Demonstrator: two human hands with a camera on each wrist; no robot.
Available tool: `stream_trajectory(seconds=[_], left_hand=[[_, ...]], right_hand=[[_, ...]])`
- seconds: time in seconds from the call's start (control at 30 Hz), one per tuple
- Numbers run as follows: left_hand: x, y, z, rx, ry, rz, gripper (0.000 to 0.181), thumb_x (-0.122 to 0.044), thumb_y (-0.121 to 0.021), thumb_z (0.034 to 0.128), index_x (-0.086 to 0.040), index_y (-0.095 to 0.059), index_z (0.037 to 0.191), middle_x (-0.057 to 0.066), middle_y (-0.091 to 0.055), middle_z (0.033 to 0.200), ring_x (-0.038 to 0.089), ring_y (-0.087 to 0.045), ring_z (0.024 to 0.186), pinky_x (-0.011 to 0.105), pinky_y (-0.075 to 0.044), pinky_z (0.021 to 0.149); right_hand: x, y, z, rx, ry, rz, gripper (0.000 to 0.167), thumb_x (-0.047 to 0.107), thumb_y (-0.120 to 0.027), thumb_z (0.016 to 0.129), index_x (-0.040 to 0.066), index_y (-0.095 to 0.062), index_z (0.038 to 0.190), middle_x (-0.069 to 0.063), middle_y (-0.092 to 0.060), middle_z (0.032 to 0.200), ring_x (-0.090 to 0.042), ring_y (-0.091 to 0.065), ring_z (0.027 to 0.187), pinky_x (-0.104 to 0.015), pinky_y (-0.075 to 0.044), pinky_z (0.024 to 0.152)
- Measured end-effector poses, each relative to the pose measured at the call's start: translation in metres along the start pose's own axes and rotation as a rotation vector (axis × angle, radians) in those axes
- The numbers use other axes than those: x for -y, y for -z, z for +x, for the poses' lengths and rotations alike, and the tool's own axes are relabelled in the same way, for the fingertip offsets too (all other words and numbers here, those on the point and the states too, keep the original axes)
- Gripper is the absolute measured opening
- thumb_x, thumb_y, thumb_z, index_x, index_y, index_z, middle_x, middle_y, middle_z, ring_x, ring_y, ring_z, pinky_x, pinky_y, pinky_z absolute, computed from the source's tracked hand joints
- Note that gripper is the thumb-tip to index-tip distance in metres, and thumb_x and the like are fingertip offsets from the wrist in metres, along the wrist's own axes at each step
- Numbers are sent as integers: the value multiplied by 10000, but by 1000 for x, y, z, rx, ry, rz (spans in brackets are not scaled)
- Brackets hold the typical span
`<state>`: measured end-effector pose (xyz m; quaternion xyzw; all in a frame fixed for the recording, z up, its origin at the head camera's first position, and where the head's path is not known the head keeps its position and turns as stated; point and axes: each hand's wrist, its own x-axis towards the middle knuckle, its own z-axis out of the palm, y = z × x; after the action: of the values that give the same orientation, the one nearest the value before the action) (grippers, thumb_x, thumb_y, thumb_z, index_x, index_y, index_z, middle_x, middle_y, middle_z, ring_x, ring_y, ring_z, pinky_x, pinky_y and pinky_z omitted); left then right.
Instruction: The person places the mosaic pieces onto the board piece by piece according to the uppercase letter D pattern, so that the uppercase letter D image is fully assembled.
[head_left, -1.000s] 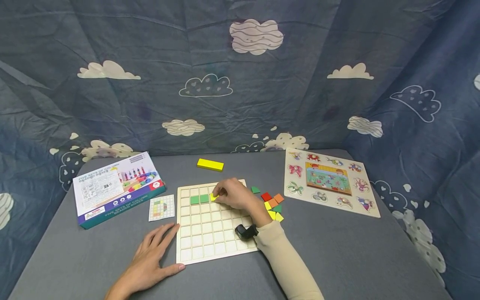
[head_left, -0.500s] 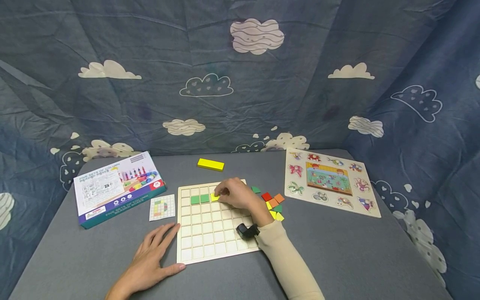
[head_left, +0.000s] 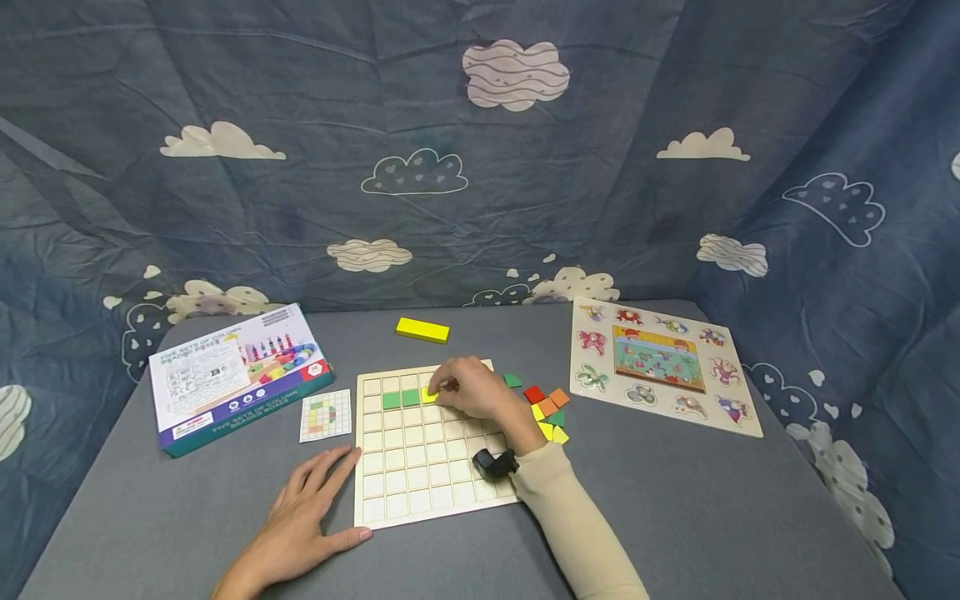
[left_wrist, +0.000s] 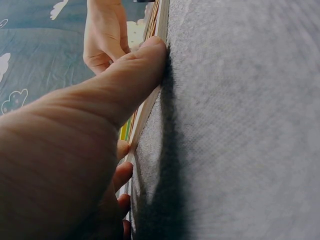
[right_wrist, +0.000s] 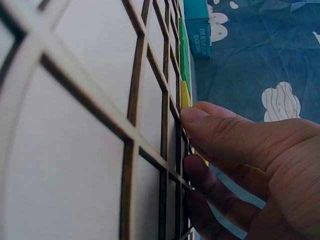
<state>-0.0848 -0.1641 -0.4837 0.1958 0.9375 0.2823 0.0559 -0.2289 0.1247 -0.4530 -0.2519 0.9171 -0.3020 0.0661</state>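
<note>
A wooden grid board [head_left: 416,479] lies on the grey table. Two green square tiles [head_left: 401,399] sit side by side in its second row, and a yellow square tile [head_left: 428,396] lies directly right of them. My right hand [head_left: 472,390] holds this yellow tile at its edge between thumb and fingers; the right wrist view shows the thumb against the yellow tile [right_wrist: 185,94]. Part of the tile is hidden under the fingertips. My left hand [head_left: 296,521] rests at the board's left edge, fingers extended, its thumb [left_wrist: 145,55] touching the near corner.
Loose red, orange, yellow and green tiles [head_left: 551,408] lie right of the board. A pattern card [head_left: 326,415] and a bead-set box [head_left: 240,375] are on the left. A yellow bar [head_left: 422,330] lies behind, and a sea-animal puzzle board [head_left: 663,367] stands at the right.
The yellow tile has shifted slightly right and now lies flatter in its cell, with my right fingers still at it. My left hand stays where it was.
</note>
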Motion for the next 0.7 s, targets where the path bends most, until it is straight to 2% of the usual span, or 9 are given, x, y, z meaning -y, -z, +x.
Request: stream_trajectory(seconds=[0.3, 0.6, 0.7], left_hand=[[0, 1, 1, 0, 3, 6, 944, -642, -726, 808, -232, -355, 1573, 48, -359, 1585, 369, -313, 1387, 683, -316, 1015], [0, 1, 1, 5, 1, 4, 942, -643, -723, 810, -231, -354, 1573, 50, -358, 1585, 368, -312, 1385, 685, -316, 1013], [0, 1, 0, 3, -1, 0, 943, -640, -724, 811, -227, -354, 1573, 49, -359, 1586, 366, -312, 1385, 682, -314, 1016]], right_hand=[[1, 1, -1, -13, 24, -8, 89, 76, -781, 869, 143, -807, 921, 13, -758, 1014, -147, -680, 921, -259, -528, 770], [1, 2, -2, -2, 21, -12, 112, 75, -771, 877, 145, -821, 949, 15, -765, 1062, -182, -694, 1039, -328, -545, 898], [1, 2, -2, -3, 23, -2, 116, 71, -769, 878, 142, -821, 954, 6, -765, 1067, -189, -694, 1050, -341, -547, 904]])
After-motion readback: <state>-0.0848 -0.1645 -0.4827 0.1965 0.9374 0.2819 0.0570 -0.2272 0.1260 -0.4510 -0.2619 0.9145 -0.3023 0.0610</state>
